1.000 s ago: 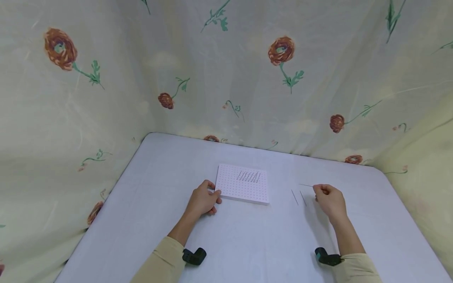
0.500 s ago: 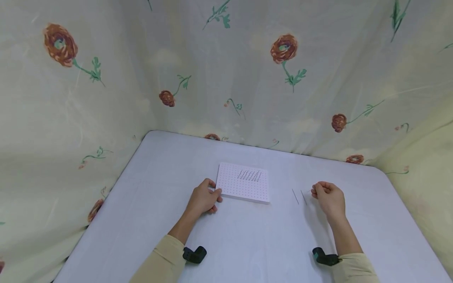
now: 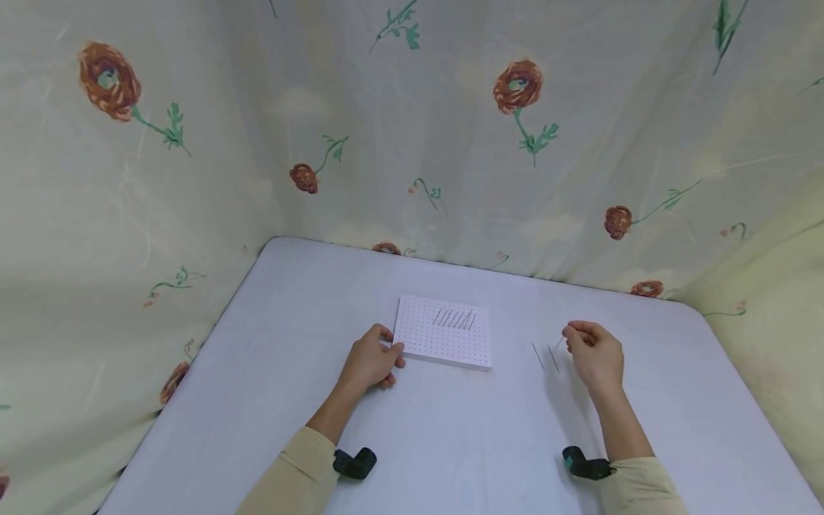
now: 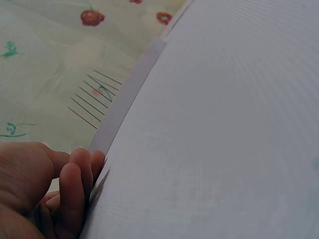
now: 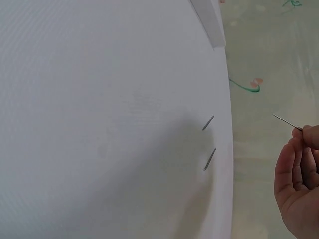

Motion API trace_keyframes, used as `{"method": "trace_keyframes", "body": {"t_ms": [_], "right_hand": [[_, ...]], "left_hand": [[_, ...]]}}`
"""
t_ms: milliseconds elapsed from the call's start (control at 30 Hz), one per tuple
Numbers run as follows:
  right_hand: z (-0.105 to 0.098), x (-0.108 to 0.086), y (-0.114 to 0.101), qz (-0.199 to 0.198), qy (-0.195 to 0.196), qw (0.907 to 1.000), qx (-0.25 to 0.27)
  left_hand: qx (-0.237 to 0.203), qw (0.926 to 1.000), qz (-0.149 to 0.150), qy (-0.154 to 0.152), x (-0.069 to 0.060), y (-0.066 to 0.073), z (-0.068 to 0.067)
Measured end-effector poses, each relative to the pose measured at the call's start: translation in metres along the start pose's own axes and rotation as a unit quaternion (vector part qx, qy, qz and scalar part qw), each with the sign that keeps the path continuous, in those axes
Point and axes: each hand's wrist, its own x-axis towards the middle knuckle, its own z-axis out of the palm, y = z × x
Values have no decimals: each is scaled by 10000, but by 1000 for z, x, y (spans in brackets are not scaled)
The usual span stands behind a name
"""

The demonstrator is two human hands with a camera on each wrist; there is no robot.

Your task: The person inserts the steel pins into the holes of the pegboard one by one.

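Observation:
A white board with a grid of small holes (image 3: 438, 343) lies on the table, and several thin metal pins (image 3: 454, 319) stand in a row near its back edge. At the board's front left corner my left hand (image 3: 370, 361) grips the edge, thumb in front and a finger along the side. My right hand (image 3: 595, 357) is raised right of the board and pinches one thin metal pin (image 5: 285, 121) between thumb and fingertips. Below it, two loose pins (image 5: 208, 123) lie on the table, apart from each other.
The white-covered table (image 3: 502, 443) reaches back to a hanging flowered cloth (image 3: 412, 129), which also runs along both sides. Each wrist wears a black camera (image 3: 355, 463).
The pin in my right hand has turned from pointing left to slanting downward. That hand has shifted slightly up and left. My left hand and the board stay put.

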Motion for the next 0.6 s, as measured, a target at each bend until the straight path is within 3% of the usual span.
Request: {"method": "trace_keyframes", "body": {"t_ms": [600], "right_hand": [[29,-8,-30,-458,-207,9976,-483]], "left_hand": [[-6,10000,0,14,2,-1,2]]}}
